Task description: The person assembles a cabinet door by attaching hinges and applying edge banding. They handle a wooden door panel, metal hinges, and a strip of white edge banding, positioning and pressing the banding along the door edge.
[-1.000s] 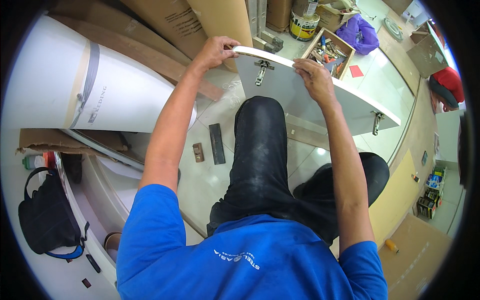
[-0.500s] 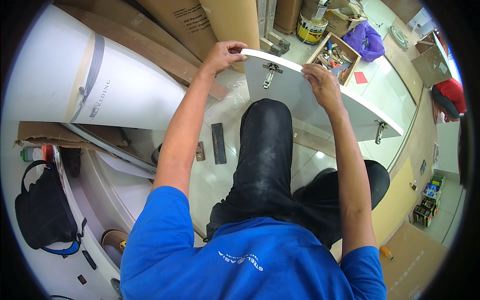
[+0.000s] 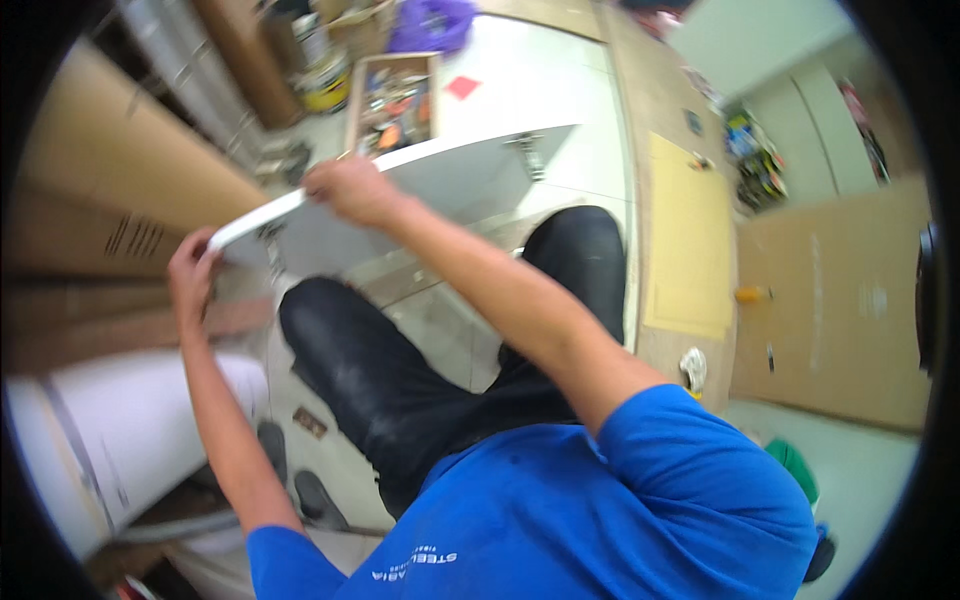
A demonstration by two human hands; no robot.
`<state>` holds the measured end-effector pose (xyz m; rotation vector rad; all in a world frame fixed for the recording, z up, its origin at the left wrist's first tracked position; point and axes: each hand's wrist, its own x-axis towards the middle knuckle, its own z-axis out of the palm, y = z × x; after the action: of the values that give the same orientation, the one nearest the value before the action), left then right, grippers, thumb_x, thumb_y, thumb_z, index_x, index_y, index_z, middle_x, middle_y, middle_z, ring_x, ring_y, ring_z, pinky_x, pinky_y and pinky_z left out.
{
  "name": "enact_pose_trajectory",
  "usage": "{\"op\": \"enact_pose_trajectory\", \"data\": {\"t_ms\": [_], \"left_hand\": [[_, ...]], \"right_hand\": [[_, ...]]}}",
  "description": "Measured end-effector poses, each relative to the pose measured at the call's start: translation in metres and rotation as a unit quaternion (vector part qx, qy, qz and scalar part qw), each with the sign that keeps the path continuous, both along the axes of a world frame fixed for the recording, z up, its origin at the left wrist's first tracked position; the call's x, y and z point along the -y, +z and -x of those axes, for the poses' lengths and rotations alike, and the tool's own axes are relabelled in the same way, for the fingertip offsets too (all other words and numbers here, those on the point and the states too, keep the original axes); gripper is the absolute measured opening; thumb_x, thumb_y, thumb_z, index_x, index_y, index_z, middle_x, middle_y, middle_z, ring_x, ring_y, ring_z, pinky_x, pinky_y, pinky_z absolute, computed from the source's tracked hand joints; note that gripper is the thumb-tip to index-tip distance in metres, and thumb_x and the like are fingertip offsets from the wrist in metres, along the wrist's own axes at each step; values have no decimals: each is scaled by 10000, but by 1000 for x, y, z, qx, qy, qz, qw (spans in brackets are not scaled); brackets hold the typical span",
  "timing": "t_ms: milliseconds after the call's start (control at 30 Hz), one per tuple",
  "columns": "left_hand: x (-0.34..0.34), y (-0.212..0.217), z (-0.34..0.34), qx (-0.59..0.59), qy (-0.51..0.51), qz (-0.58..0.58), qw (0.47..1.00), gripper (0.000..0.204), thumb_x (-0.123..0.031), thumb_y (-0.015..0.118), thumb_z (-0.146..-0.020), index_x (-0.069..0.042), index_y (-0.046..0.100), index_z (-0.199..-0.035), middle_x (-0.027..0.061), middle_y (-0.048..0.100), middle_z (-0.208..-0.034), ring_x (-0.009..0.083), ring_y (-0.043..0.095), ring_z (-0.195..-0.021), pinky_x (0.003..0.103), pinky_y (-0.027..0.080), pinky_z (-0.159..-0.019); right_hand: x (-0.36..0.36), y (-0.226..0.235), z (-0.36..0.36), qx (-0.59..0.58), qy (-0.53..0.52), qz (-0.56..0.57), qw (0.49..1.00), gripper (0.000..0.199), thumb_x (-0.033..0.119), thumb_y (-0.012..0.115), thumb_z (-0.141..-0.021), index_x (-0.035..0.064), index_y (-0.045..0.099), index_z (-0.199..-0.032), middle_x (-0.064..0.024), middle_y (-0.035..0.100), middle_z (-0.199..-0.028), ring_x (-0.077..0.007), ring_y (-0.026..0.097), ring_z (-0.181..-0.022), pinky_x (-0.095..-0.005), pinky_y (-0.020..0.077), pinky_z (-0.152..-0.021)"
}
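A grey-white cabinet door stands on its edge in front of my knees, its white-banded upper edge rising toward me. Near its left end is a metal concealed hinge, and a second hinge sits near the far right end. My left hand pinches the door's left corner, thumb on the near side. Farther along, my right hand is closed over the top edge. The fingertips behind the door are hidden, and the picture is somewhat blurred.
Behind the door lies a wooden tray of tools, with a purple bag and a paint can nearby. Cardboard and a white roll crowd the left. Right are a yellow sheet and flat cardboard.
My view has swung to the right, so the door, tool tray and bag appear farther left. Both hands keep their hold on the door's upper edge.
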<state>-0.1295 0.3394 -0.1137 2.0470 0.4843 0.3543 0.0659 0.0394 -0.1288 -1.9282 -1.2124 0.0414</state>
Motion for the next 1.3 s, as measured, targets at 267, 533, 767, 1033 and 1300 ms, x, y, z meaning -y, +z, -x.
{"op": "enact_pose_trajectory", "data": {"t_ms": [267, 533, 767, 1033, 1300], "left_hand": [[-5, 27, 4, -20, -53, -7, 998, 257, 7, 699, -862, -6, 710, -1118, 48, 715, -988, 146, 673, -882, 295, 552, -797], [4, 61, 5, -72, -64, 159, 983, 299, -176, 789, -874, -13, 742, -1121, 17, 718, -975, 88, 632, -857, 240, 507, -783], [10, 73, 2, -76, -54, 110, 990, 376, -172, 745, -896, -15, 704, -1235, 25, 729, -993, 87, 647, -881, 251, 521, -805], [21, 94, 4, 17, -48, 336, 940, 334, -151, 751, -924, 30, 691, -1198, 51, 691, -802, 86, 636, -629, 197, 483, -507], [37, 81, -18, -152, 134, 160, 966, 236, -244, 767, -961, -20, 693, -972, -1, 628, -741, 68, 532, -539, 181, 400, -450]], "right_hand": [[0, 8, 2, 32, -1, -22, 999, 173, 18, 615, -808, 52, 722, -940, -132, 721, -950, -328, 716, -954, -445, 557, -822], [4, 22, 14, 16, 8, -33, 999, 148, 57, 693, -874, 82, 760, -1004, -65, 757, -1096, -313, 724, -978, -413, 558, -856], [6, 27, 19, 7, 7, -9, 1000, 160, 36, 692, -880, 75, 772, -1014, -50, 759, -1131, -302, 724, -1007, -395, 556, -893], [6, 26, 18, 21, 10, -16, 1000, 152, 36, 681, -888, 65, 772, -1005, -49, 760, -1130, -300, 723, -1014, -394, 554, -892], [7, 25, 20, 19, 9, -24, 999, 146, 47, 688, -882, 74, 772, -998, -38, 759, -1121, -289, 724, -1000, -397, 557, -881]]}}
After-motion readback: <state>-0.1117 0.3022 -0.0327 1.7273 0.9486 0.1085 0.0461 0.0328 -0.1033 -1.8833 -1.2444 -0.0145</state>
